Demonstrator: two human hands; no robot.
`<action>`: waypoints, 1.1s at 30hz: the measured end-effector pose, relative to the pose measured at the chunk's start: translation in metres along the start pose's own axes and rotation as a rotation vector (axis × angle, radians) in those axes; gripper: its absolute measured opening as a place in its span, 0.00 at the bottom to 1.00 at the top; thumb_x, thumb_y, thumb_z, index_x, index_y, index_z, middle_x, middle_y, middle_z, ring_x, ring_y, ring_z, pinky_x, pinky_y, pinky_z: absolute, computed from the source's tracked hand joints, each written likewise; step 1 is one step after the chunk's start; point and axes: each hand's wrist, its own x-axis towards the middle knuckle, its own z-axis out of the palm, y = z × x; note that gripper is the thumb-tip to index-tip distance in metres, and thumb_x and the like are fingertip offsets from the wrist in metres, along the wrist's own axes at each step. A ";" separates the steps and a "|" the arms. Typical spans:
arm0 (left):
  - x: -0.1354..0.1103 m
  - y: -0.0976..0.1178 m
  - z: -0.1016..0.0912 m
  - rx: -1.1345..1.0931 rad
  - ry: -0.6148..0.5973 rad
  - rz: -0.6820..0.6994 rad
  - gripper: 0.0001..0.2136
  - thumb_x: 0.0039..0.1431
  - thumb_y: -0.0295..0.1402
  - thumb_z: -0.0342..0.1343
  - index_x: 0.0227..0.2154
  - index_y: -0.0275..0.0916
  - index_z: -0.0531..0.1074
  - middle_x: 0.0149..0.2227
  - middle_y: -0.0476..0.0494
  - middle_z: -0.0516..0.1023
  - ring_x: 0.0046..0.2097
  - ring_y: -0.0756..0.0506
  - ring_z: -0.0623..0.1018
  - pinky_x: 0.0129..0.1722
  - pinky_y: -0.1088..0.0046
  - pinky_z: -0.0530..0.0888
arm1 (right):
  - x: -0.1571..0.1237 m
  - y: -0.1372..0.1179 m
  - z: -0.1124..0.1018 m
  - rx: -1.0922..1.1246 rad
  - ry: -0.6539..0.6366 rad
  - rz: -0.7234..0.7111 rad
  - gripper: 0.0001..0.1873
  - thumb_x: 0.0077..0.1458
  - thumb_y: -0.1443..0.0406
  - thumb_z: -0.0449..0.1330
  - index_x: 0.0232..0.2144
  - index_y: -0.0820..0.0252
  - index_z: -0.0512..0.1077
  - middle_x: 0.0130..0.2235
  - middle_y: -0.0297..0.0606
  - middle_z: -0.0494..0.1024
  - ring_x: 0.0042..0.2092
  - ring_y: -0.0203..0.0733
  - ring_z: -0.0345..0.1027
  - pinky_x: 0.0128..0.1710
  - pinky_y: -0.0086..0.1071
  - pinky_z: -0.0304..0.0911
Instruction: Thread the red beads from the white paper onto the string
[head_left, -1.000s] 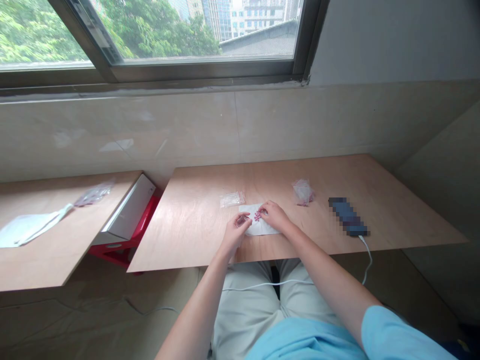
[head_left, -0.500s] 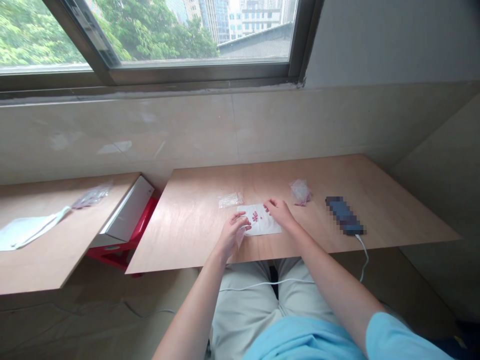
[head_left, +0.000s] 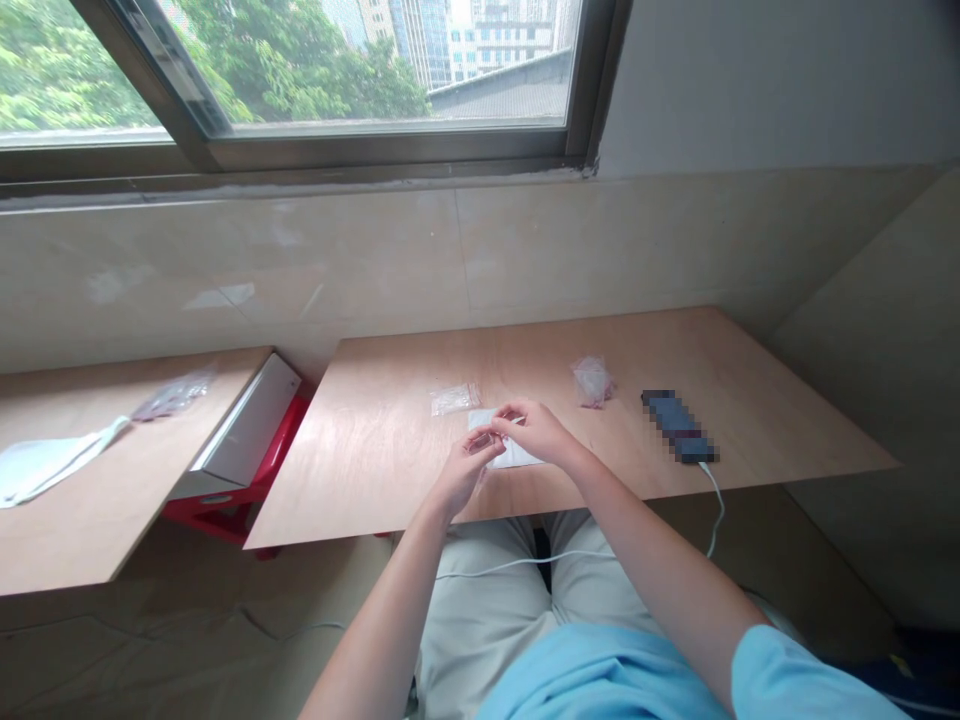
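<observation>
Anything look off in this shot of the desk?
The white cable from the pixelated dark device drops off the edge of the plywood tabletop and runs across the person's lap, where it might snag. The device itself is blurred out.

A paper sheet [head_left: 523,456] lay near the plywood desk's [head_left: 360,470] front edge, a plastic bag [head_left: 453,400] behind it, a second bag [head_left: 592,381] behind and rightward, a phone [head_left: 679,426] farther right.

A light blue short-sleeved T-shirt [head_left: 600,675] shows at 6 o'clock, its right sleeve [head_left: 802,680] at 4 o'clock, with pale khaki trousers [head_left: 480,610] above it and 2 bare forearms [head_left: 660,570] ending in a left hand [head_left: 465,470] and a right hand [head_left: 536,435].
</observation>
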 end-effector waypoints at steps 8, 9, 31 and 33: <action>-0.001 0.015 0.003 -0.421 -0.048 0.010 0.16 0.56 0.30 0.61 0.48 0.38 0.75 0.36 0.44 0.77 0.41 0.45 0.77 0.48 0.64 0.70 | -0.021 0.034 0.004 0.264 -0.217 0.120 0.13 0.54 0.64 0.60 0.41 0.61 0.79 0.44 0.41 0.81 0.46 0.44 0.74 0.47 0.34 0.65; -0.002 0.016 0.002 -0.451 -0.063 0.004 0.16 0.57 0.30 0.61 0.49 0.38 0.75 0.37 0.44 0.76 0.40 0.45 0.77 0.45 0.65 0.71 | -0.027 0.034 0.009 0.307 -0.295 0.138 0.14 0.54 0.64 0.60 0.42 0.60 0.79 0.45 0.40 0.81 0.46 0.44 0.73 0.46 0.34 0.65; -0.004 0.021 -0.003 -0.263 0.041 0.057 0.21 0.54 0.30 0.61 0.52 0.42 0.70 0.35 0.48 0.72 0.35 0.48 0.75 0.34 0.72 0.71 | -0.029 0.062 0.023 0.163 -0.055 0.210 0.13 0.58 0.64 0.58 0.43 0.59 0.78 0.38 0.40 0.81 0.35 0.40 0.72 0.32 0.29 0.64; -0.003 0.019 -0.004 -0.185 0.102 0.026 0.22 0.55 0.34 0.63 0.53 0.43 0.68 0.35 0.48 0.72 0.34 0.48 0.75 0.31 0.74 0.70 | -0.020 0.066 0.017 -0.050 0.059 0.131 0.12 0.60 0.66 0.57 0.42 0.59 0.78 0.40 0.41 0.81 0.39 0.41 0.73 0.39 0.31 0.64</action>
